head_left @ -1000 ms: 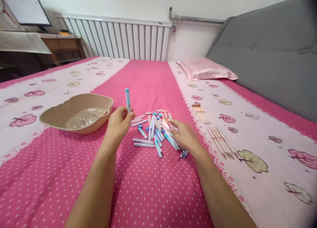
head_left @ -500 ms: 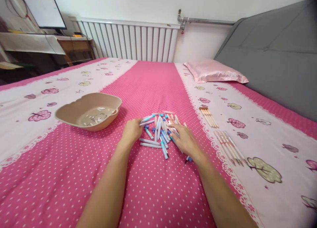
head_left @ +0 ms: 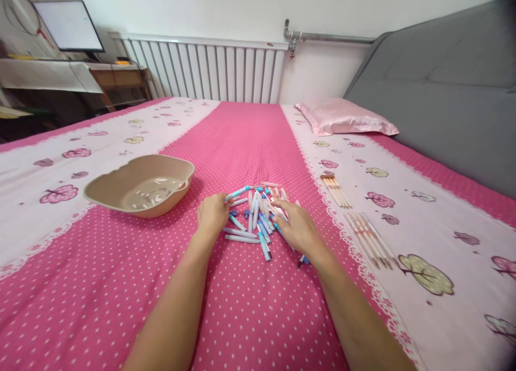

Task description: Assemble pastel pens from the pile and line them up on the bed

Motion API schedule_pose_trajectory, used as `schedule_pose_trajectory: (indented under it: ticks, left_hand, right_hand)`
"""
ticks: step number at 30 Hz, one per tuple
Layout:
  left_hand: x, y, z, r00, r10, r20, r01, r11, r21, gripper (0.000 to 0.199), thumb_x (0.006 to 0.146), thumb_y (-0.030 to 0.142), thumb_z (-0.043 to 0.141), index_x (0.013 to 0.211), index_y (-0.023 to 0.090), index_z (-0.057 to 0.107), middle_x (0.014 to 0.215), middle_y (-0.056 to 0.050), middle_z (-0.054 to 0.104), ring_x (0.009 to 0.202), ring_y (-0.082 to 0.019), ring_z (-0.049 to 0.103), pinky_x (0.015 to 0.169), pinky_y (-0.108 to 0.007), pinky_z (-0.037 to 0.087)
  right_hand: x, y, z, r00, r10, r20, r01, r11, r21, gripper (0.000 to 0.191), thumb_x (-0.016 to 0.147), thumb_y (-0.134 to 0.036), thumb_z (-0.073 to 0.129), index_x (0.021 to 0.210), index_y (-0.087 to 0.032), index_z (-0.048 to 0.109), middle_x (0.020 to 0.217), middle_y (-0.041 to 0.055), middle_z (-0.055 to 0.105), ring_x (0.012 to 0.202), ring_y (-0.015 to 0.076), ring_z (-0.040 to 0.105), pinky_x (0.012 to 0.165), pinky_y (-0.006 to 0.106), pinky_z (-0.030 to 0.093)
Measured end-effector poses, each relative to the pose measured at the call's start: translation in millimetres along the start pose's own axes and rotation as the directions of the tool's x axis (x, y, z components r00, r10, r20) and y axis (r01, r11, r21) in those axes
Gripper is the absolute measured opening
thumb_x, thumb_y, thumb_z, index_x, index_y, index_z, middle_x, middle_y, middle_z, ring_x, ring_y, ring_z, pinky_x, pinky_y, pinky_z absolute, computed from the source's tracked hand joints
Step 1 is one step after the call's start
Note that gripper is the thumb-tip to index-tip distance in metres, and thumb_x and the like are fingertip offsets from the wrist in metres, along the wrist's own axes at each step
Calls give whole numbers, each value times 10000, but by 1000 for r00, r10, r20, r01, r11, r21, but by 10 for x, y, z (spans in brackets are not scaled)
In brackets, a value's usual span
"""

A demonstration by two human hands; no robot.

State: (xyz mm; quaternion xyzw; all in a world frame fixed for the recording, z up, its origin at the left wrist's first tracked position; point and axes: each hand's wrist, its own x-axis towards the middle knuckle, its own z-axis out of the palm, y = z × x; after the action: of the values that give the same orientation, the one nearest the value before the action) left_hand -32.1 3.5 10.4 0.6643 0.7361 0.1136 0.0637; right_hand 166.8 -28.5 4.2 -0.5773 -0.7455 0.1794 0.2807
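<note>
The left hand (head_left: pixel 213 215) pinches a blue pen (head_left: pixel 238 192) beside the pile of pens (head_left: pixel 255 215) on the bed (head_left: pixel 250 140). The right hand (head_left: pixel 297 226) curls over the pile's right side; whether it grips anything, I cannot tell.

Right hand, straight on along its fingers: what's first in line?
Likely the pile of pens: the right hand points into its right side, fingertips at the pale pinkish ones. Whether they touch is unclear from this view.

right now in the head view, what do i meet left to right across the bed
Tan basin, left hand, light-blue pen at the near edge of the pile, right hand, peach pen row, paler pen row.
</note>
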Motion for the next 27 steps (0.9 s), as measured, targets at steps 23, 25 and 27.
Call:
schedule_pose_trajectory:
  ticks: [23, 25, 27]
  left_hand:
    - [-174, 122, -193, 974, 223, 45, -140, 744, -654, 218, 733, 295, 559, 833, 176, 712, 487, 54, 438, 469, -100, 388, 494, -218, 300]
    - [-261, 249, -244, 959, 276, 71, -119, 613, -781, 190, 708, 291, 592, 809, 164, 691, 494, 61, 423, 468, -86, 361, 485, -212, 289]
    - [-336, 355, -283, 958, 275, 75, -90, 539, -837, 163, 696, 287, 612, 786, 162, 667, 496, 67, 399, 471, -78, 345, 477, -205, 278]
  right_hand:
    - [-47, -196, 2, 1000, -4, -4, 5, 766, 643, 319, 779, -201, 616, 1098, -188, 624, 1075, 84, 695, 942, 186, 674, 851, 353, 530]
    - [-60, -248, -37, 1000, 2, -27, 20, 653, 757, 328, 759, -248, 658, 1080, -186, 626, 1015, 75, 705, 867, 176, 686, 781, 328, 551]
    - [-77, -293, -91, 997, 32, -67, 33, 622, 782, 280, 745, -276, 684, 1004, -176, 652, 950, 69, 715, 803, 171, 689, 738, 317, 554]
